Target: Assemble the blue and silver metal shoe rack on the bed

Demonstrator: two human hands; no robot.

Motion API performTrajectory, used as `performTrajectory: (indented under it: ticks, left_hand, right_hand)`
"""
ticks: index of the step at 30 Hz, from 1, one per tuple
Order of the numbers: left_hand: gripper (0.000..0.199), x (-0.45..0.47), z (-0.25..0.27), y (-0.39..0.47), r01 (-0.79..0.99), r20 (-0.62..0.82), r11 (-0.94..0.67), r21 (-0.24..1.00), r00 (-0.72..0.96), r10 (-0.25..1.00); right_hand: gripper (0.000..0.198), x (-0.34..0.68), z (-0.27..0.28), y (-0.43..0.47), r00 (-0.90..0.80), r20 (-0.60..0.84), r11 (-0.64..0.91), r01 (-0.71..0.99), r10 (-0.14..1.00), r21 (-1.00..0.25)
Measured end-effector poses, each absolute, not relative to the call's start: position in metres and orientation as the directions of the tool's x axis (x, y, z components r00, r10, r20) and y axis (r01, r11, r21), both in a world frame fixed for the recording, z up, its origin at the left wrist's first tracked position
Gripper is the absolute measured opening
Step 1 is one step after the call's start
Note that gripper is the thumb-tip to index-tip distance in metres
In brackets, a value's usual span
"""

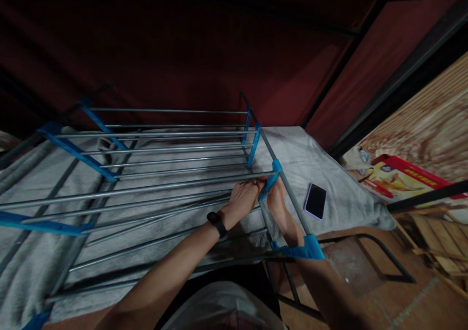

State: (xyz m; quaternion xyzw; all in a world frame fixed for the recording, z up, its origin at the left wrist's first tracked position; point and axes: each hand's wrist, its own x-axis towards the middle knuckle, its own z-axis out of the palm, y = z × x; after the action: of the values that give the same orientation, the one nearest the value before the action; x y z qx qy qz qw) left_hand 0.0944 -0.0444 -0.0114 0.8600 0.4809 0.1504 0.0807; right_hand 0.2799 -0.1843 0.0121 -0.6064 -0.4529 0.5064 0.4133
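A rack of grey metal tubes [157,187] joined by blue plastic brackets lies before me. My left hand [244,196], with a black watch [216,224] on its wrist, is closed around the end of a tube beside a blue bracket [271,183] on the right side frame. On the bracket's other side, my right hand [278,201] grips it, reaching in past the side tube [294,202]. The bracket partly covers the fingers of both hands, so the tube's seating there is hidden. Nearer me is a blue corner bracket [310,248].
The rack rests on a grey fleece blanket [288,142]. A phone [315,201] lies on it to the right. A dark red wall [204,67] stands behind. Right of the blanket are a black metal frame [387,252], a red and yellow package [398,176] and wooden slats [435,237].
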Motion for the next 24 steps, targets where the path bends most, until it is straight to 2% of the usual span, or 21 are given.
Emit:
performTrajectory:
  ticks: [7, 12, 18, 24]
  left_hand:
    - [0.028, 0.093, -0.005, -0.047, 0.808, 0.185, -0.499, 0.314, 0.464, 0.866]
    - [0.032, 0.093, 0.001, -0.049, 0.826, 0.146, -0.454, 0.334, 0.43, 0.891]
    - [0.033, 0.093, 0.009, -0.05, 0.823, 0.123, -0.446, 0.351, 0.432, 0.894]
    - [0.031, 0.092, 0.012, -0.049, 0.83, 0.107, -0.421, 0.365, 0.412, 0.905]
  right_hand:
    - [0.033, 0.273, 0.015, -0.18, 0.107, -0.277, -0.287, 0.087, 0.955, -0.954]
    - [0.025, 0.267, 0.015, -0.167, 0.108, -0.317, -0.325, 0.068, 0.942, -0.943]
    - [0.034, 0.266, 0.027, -0.186, 0.091, -0.337, -0.342, 0.047, 0.937, -0.938]
    - [0.035, 0.262, 0.034, -0.189, 0.085, -0.346, -0.35, 0.036, 0.934, -0.936]
